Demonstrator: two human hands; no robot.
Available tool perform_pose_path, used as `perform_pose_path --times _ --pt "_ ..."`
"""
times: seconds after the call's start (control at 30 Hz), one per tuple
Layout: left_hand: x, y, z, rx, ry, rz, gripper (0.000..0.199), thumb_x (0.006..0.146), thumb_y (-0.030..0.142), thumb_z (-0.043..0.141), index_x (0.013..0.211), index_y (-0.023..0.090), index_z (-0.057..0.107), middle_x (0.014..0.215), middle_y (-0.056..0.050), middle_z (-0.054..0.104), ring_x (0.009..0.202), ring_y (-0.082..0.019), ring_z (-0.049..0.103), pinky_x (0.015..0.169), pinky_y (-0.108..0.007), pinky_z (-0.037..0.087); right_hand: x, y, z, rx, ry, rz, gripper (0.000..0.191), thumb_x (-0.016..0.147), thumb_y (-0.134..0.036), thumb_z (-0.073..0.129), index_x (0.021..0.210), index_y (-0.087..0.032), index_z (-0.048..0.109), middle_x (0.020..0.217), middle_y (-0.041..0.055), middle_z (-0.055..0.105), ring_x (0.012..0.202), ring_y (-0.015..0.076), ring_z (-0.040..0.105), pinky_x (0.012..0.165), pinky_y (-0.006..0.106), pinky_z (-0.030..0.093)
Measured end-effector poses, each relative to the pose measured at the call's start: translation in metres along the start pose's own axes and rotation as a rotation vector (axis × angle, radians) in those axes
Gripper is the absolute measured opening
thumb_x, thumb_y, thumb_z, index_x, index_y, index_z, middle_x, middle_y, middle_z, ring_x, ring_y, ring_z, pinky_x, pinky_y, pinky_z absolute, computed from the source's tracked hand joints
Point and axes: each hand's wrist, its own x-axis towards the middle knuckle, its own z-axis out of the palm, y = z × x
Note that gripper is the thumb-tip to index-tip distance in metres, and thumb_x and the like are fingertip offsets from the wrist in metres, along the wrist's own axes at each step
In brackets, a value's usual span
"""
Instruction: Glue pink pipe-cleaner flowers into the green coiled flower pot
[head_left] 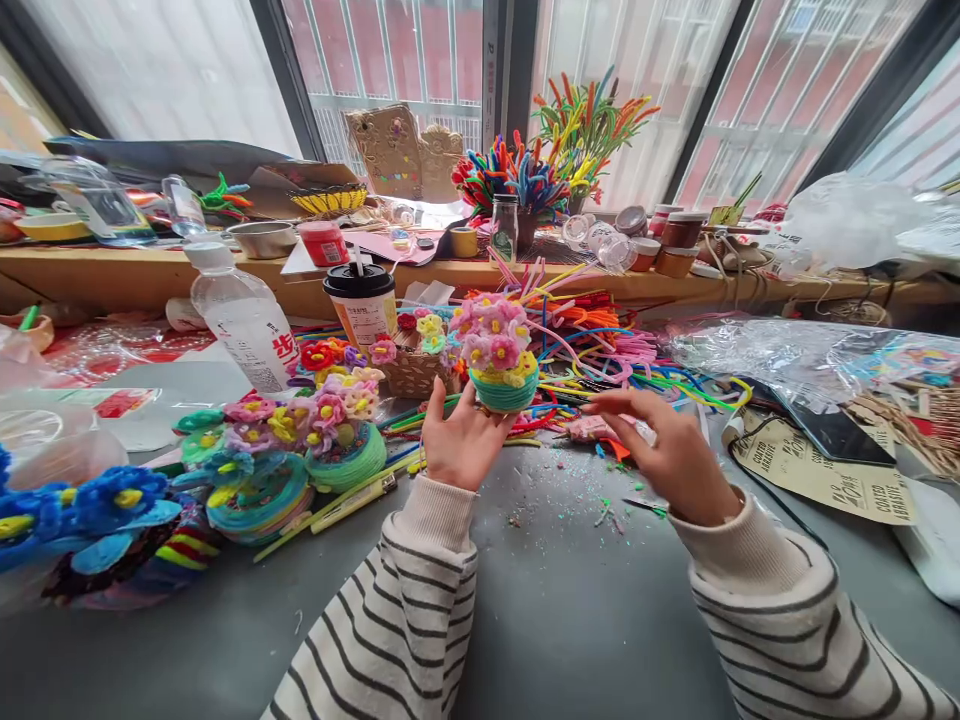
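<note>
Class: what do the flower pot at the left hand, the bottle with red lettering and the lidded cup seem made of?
Flower pot: coiled rows, matte and fuzzy, suggest yarn or pipe cleaners. Bottle: probably plastic, smooth and clear. Cup: perhaps paper, by its printed wall; shiny lid looks plastic.

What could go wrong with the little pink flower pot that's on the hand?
The pink flower pot might tip off, because it sits on an open left grip and the right grip isn't touching it. If it fell, the loose bits on the table could stick to it. Also, the cup with a straw stands near the brown flower pot, so a bump might knock it over onto those flowers.
</note>
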Motion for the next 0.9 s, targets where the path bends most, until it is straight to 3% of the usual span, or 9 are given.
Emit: perform_pose_path --times 0.07,0.13,0.3,0.4,0.6,0.8,0.9 --pt "0.000 0.000 0.001 0.013 -0.002 0.004 0.054 0.076 0.054 0.036 0.112 0.016 0.049 0.106 -0.014 0.057 0.100 -0.025 0.054 0.086 -0.042 0.042 -0.027 0.012 -0.006 -0.092 -0.176 -0.125 0.026 0.083 -0.024 0.040 0.100 -0.018 0.058 0.100 0.0081 0.064 0.096 0.0176 0.057 0.084 0.033 0.047" --pt "0.000 0.001 0.002 0.018 -0.008 0.012 0.054 0.076 0.054 0.036 0.112 0.016 0.049 0.106 -0.014 0.057 0.100 -0.026 0.054 0.086 -0.043 0.042 -0.050 0.020 -0.008 -0.229 -0.257 -0.173 0.031 0.083 -0.025 0.039 0.107 -0.016 0.057 0.111 0.0123 0.058 0.106 0.0208 0.052 0.086 0.036 0.046" --pt "0.000 0.001 0.002 0.010 -0.023 0.009 0.051 0.077 0.053 0.036 0.110 0.017 0.050 0.105 -0.013 0.057 0.099 -0.026 0.054 0.086 -0.045 0.042 -0.083 0.013 -0.005 -0.385 -0.157 -0.322 0.034 0.082 -0.029 0.045 0.112 -0.016 0.054 0.114 0.0122 0.057 0.114 0.0220 0.046 0.092 0.037 0.043" --pt "0.000 0.001 0.001 0.002 -0.017 0.007 0.050 0.077 0.053 0.036 0.109 0.017 0.051 0.104 -0.013 0.058 0.098 -0.026 0.054 0.086 -0.045 0.042 -0.089 0.008 0.007 -0.438 -0.176 -0.322 0.036 0.081 -0.034 0.045 0.112 -0.017 0.055 0.112 0.0115 0.059 0.113 0.0235 0.047 0.092 0.039 0.043" --pt "-0.001 0.002 0.003 -0.010 -0.003 0.008 0.049 0.077 0.053 0.036 0.107 0.017 0.052 0.099 -0.012 0.060 0.097 -0.025 0.055 0.087 -0.044 0.042 -0.087 0.021 0.032 -0.543 -0.191 -0.247 0.047 0.084 -0.040 0.037 0.113 -0.008 0.052 0.108 0.0168 0.060 0.110 0.0266 0.049 0.088 0.041 0.045" --pt "-0.001 0.002 0.003 -0.034 -0.005 0.004 0.050 0.077 0.052 0.036 0.109 0.017 0.051 0.101 -0.012 0.060 0.099 -0.025 0.055 0.086 -0.044 0.042 -0.084 0.015 0.025 -0.432 -0.310 -0.333 0.047 0.083 -0.039 0.038 0.121 -0.013 0.046 0.117 0.0123 0.055 0.115 0.0225 0.045 0.092 0.039 0.043" --pt "-0.001 0.002 0.001 -0.028 -0.020 0.008 0.051 0.077 0.052 0.036 0.111 0.017 0.050 0.103 -0.013 0.059 0.099 -0.025 0.055 0.084 -0.042 0.044 -0.087 0.013 0.020 -0.448 -0.285 -0.322 0.043 0.084 -0.038 0.038 0.118 -0.014 0.049 0.118 0.0132 0.054 0.113 0.0229 0.046 0.092 0.041 0.042"
